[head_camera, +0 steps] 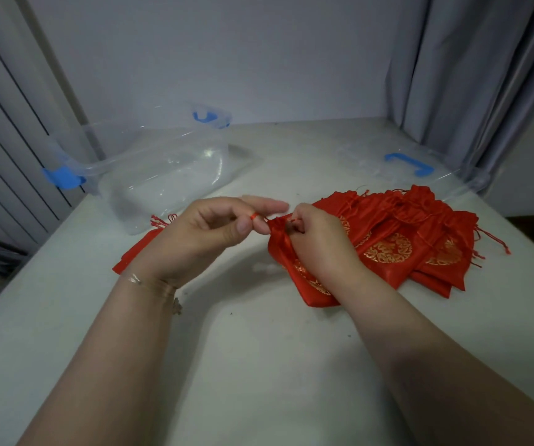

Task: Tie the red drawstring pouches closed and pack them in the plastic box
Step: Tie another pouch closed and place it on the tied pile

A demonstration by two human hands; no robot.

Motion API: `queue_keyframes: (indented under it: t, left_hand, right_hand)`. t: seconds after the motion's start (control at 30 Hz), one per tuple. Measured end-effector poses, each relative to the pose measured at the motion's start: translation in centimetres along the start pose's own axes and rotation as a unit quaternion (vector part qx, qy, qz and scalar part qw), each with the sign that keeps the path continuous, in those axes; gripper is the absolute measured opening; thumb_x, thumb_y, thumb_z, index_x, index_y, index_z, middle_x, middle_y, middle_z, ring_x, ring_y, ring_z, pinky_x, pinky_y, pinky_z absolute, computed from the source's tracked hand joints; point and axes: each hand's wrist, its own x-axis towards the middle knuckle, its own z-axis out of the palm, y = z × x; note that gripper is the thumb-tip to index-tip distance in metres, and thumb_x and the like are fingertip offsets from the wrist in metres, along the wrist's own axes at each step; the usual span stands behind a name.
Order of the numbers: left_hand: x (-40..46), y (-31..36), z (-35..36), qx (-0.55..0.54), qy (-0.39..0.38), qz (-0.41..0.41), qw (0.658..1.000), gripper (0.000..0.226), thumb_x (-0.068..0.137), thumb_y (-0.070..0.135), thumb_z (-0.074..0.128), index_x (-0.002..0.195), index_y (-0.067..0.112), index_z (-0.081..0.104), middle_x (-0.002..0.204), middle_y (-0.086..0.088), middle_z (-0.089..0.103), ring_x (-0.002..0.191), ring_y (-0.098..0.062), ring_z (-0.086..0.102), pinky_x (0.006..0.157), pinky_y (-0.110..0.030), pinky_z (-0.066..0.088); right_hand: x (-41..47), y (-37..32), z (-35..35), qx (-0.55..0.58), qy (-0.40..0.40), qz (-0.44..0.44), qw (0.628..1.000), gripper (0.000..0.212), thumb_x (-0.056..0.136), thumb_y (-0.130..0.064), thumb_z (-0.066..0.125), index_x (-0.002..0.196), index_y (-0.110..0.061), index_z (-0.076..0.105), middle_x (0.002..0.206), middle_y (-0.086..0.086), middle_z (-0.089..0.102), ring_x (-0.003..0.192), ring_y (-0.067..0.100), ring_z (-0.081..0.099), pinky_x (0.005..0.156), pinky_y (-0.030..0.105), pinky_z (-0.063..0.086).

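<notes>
A red satin pouch [286, 252] with gold print lies in front of me on the white table, its gathered neck pointing left. My left hand [204, 235] pinches the red drawstring at the neck, with the cord wound around a fingertip. My right hand [318, 239] grips the pouch's neck and the other cord end. A pile of several more red pouches [420, 233] is fanned out to the right. One more red pouch [137, 249] lies partly hidden behind my left hand. The clear plastic box [162, 175] with blue latches stands open at the back left.
The box's clear lid [410, 169] with a blue handle lies at the back right, near the table edge. A grey curtain [471, 75] hangs at the right, a wall closes the back. The table's left edge drops off beside the box.
</notes>
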Motion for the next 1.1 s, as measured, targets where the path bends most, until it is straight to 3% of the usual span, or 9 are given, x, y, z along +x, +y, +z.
queue_keyframes:
  t: [0.07,0.17,0.3,0.47,0.57,0.8,0.87,0.97,1.1]
  left_hand:
    - [0.3,-0.2,0.8,0.022,-0.012,-0.019,1.0,0.019,0.09,0.027,0.059,0.087,0.013,0.071,0.107,-0.015,0.07,0.107,-0.032,0.063,0.095,-0.036,0.048]
    - [0.9,-0.7,1.8,0.121,0.039,-0.095,0.987,0.019,0.093,0.01,0.051,0.088,0.001,0.066,0.081,-0.012,0.07,0.076,-0.023,0.07,0.072,-0.024,0.053]
    - [1.4,-1.7,1.7,0.223,0.127,-0.137,0.957,0.017,0.095,0.011,0.052,0.085,0.005,0.065,0.069,-0.001,0.063,0.048,-0.013,0.06,0.055,-0.02,0.05]
    - [1.6,-2.3,1.4,0.235,0.163,-0.174,0.942,0.008,0.089,0.01,0.063,0.093,0.012,0.069,0.079,-0.002,0.066,0.051,-0.006,0.054,0.06,-0.02,0.049]
    - [1.5,-2.0,1.6,0.198,0.136,-0.194,0.951,0.023,0.08,0.004,0.072,0.102,0.01,0.069,0.077,0.002,0.063,0.051,0.0,0.051,0.06,-0.013,0.047]
    - [1.7,-2.5,2.2,0.246,0.15,-0.167,0.943,0.01,0.084,0.008,0.069,0.088,0.0,0.072,0.071,-0.015,0.065,0.061,-0.016,0.053,0.063,-0.023,0.043]
    - [1.8,-2.6,2.2,0.254,0.152,-0.162,0.941,0.013,0.087,0.012,0.065,0.086,0.002,0.073,0.068,-0.011,0.068,0.061,-0.014,0.058,0.064,-0.022,0.046]
    - [1.8,-2.6,2.1,0.232,0.155,-0.157,0.947,0.011,0.088,0.014,0.064,0.085,0.008,0.074,0.065,0.002,0.068,0.056,-0.009,0.06,0.064,-0.018,0.049]
    - [1.9,-2.6,2.1,0.221,0.165,-0.137,0.951,0.011,0.086,0.015,0.065,0.087,0.008,0.073,0.071,0.003,0.067,0.055,-0.009,0.06,0.061,-0.017,0.049]
  right_hand:
    - [-0.1,0.1,0.1,-0.028,-0.018,-0.016,0.999,0.017,0.089,-0.015,0.053,0.073,-0.011,0.048,0.073,0.005,0.057,0.074,0.027,0.054,0.063,0.037,0.043]
    - [-0.2,0.2,0.1,-0.022,-0.015,-0.014,1.0,0.036,0.089,-0.015,0.053,0.061,-0.021,0.032,0.062,-0.004,0.043,0.068,0.023,0.047,0.058,0.032,0.032]
    - [-0.4,-0.2,-0.1,0.01,0.008,-0.022,1.0,0.037,0.088,-0.023,0.056,0.059,-0.019,0.032,0.058,-0.004,0.042,0.06,0.021,0.045,0.056,0.039,0.037]
    - [-0.6,-0.7,-0.8,0.084,0.0,-0.046,0.995,0.031,0.092,-0.033,0.052,0.068,-0.014,0.047,0.056,-0.005,0.044,0.054,0.014,0.042,0.054,0.035,0.037]
    - [-0.6,-0.8,-0.9,0.14,-0.027,-0.043,0.989,0.029,0.094,-0.032,0.051,0.071,-0.016,0.053,0.055,-0.007,0.046,0.054,0.01,0.043,0.056,0.032,0.037]
    - [-0.8,-1.1,-1.0,0.203,-0.079,-0.092,0.972,0.017,0.093,-0.022,0.057,0.078,-0.024,0.064,0.07,-0.008,0.066,0.072,0.006,0.062,0.069,0.024,0.047]
    - [-0.9,-1.4,-1.2,0.251,-0.084,-0.082,0.961,0.023,0.095,-0.026,0.053,0.078,-0.018,0.067,0.065,-0.008,0.065,0.062,0.003,0.061,0.062,0.019,0.048]
    - [-0.6,-1.5,-1.7,0.346,-0.064,0.016,0.936,0.037,0.099,-0.031,0.041,0.081,-0.008,0.065,0.047,-0.005,0.055,0.037,0.005,0.046,0.04,0.016,0.038]
    - [-0.2,-0.5,-1.7,0.26,-0.135,0.029,0.956,0.023,0.101,-0.019,0.038,0.113,-0.02,0.057,0.044,-0.002,0.055,0.033,0.011,0.046,0.04,0.019,0.039]
